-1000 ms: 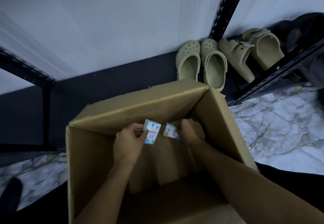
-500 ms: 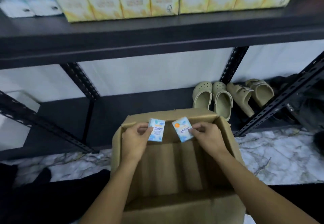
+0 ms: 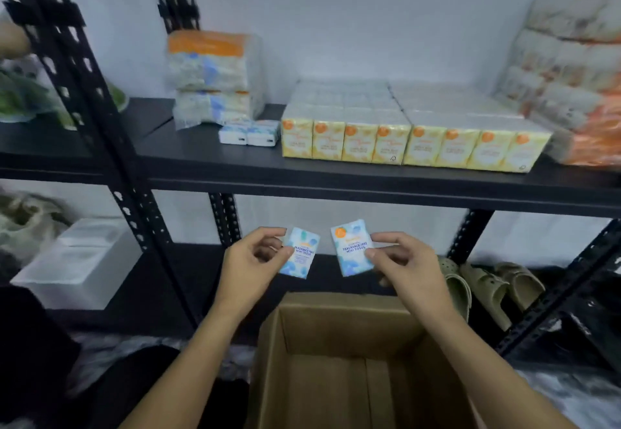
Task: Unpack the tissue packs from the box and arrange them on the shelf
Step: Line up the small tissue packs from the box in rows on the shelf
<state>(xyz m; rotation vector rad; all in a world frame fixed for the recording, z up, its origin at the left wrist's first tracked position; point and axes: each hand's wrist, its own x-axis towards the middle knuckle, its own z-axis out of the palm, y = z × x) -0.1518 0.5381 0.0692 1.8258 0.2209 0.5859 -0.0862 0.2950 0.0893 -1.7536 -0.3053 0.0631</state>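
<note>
**Two mini tissue packs up out of the box, shelf is next**

So this looks like the carry step. The left hand (image 3: 250, 260) pinches one blue mini tissue pack (image 3: 300, 253) by its edge, thumb and fingers clamped on it, and the right hand (image 3: 403, 262) pinches a second mini pack (image 3: 352, 250) the same way. Both packs hang in the middle of the frame, above the cardboard box (image 3: 349, 354) and below the black shelf (image 3: 336, 173).

My guess for the next move: lift both up and set them beside the two small blue packs (image 3: 249, 133) already lying centre-left on the shelf, left of the yellow tissue boxes (image 3: 413, 146).

The box at the bottom of the frame is open, and the part I can see looks bare, just brown cardboard. Can't see the near corner though.
</note>
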